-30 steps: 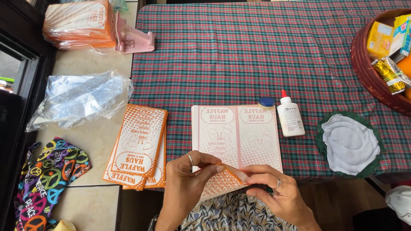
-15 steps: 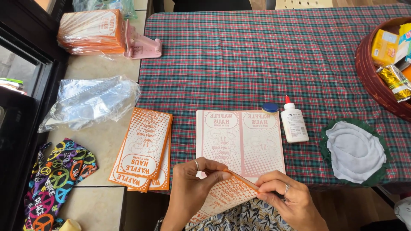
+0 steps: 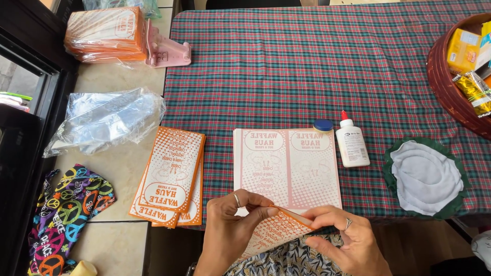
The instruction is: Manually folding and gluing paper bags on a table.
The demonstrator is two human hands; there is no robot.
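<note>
Orange-printed paper bag lay at the counter's near edge, pinched between both hands; the left hand had its grip closed on the bag's upper edge, the right hand closed on its right end; just beyond sat a flat stack of bags, a white glue bottle beside it, finished bags to the left.

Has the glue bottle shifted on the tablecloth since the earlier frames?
No. The glue bottle stands at the same spot beside the flat printed sheet and the blue cap; only the camera view moved a little.
</note>
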